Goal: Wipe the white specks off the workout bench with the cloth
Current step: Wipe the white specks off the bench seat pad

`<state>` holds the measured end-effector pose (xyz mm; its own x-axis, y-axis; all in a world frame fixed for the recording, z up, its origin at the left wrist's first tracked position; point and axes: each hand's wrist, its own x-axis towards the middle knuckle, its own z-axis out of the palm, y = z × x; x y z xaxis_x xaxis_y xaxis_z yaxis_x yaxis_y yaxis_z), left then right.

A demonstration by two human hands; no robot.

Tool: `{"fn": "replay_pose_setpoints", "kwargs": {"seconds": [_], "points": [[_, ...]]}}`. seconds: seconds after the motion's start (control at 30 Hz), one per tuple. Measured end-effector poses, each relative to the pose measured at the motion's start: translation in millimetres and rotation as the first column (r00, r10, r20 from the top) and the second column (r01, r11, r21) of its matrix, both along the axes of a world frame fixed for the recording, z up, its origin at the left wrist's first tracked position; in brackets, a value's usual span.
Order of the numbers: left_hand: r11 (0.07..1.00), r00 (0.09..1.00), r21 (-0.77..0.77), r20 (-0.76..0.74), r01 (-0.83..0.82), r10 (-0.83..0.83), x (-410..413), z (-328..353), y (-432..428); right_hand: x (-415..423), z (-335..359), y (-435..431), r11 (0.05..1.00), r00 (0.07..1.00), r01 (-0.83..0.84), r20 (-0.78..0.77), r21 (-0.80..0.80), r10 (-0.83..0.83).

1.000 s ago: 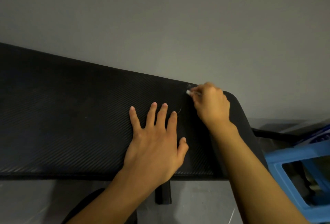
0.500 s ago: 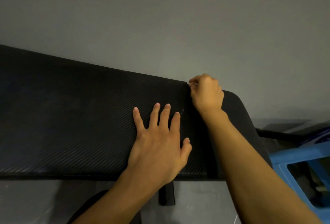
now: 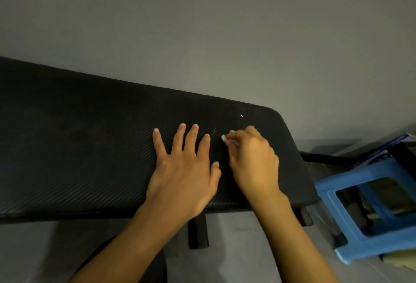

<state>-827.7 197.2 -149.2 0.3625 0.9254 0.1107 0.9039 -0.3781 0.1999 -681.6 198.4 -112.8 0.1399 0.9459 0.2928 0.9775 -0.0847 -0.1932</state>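
**Right hand back from the far edge, cloth pinched at its fingertips**

The right hand [image 3: 254, 161] has drawn back from the far edge of the workout bench [image 3: 90, 158] and now lies lower on the pad, just beside the left hand [image 3: 182, 170], which has stayed flat where it was.

A plain grey wall [image 3: 202, 23] fills everything beyond both hands. The black, ribbed pad of the workout bench runs under them and stretches far out to the left of the left hand; its rounded end lies just right of the right hand. Below the wrists is pale floor [image 3: 236, 249], with a black bench leg [image 3: 197, 231] standing between the two forearms. Well to the right of the right forearm a blue plastic stool [image 3: 326, 192] sits on the floor.

The left hand presses palm-down on the pad, fingers straight and spread. The right hand rests on the pad with its fingers curled together, pinching a small white wad of cloth [image 3: 224, 137] that pokes out at the fingertips, close to the left index fingertip and touching the pad.

White specks [image 3: 242, 116] dot the pad just beyond the right hand's knuckles, near the far edge; a faint pale smear lies between the two hands' fingertips.
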Motion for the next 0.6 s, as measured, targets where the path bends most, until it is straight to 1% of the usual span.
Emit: {"fn": "replay_pose_setpoints", "kwargs": {"seconds": [0.03,0.13,0.2,0.27,0.37,0.43,0.5,0.6], "points": [[1.0,1.0,0.0,0.005,0.006,-0.006,-1,0,-1,-4,-1,-10,1.0,1.0,-0.026,0.004,-0.013,0.026],[1.0,0.999,0.005,0.021,0.027,-0.027,-2,-2,0,-12,-2,-56,0.989,0.989,-0.142,-0.055,-0.039,0.14],[1.0,0.999,0.011,0.023,0.03,-0.03,-2,-1,0,-6,-3,-74,0.986,0.984,-0.162,-0.074,-0.032,0.16],[0.999,0.999,0.011,0.022,0.043,-0.043,-2,-1,0,11,-6,-68,0.994,0.991,-0.112,-0.069,0.01,0.112],[0.998,0.998,0.022,0.018,0.061,-0.062,-4,-3,-1,31,-10,-42,0.995,0.996,0.07,-0.058,0.068,-0.066],[0.997,0.997,0.027,0.023,0.078,-0.079,-4,-3,-2,29,-14,-41,0.989,0.992,0.114,-0.073,0.097,-0.107],[0.995,0.995,0.019,0.037,0.093,-0.094,-3,-2,-3,20,-16,-59,0.993,0.996,0.038,-0.09,0.109,-0.029],[0.993,0.992,0.027,0.056,0.114,-0.116,-2,-2,-2,16,-15,-93,0.994,0.987,-0.088,-0.128,0.065,0.096]]}}
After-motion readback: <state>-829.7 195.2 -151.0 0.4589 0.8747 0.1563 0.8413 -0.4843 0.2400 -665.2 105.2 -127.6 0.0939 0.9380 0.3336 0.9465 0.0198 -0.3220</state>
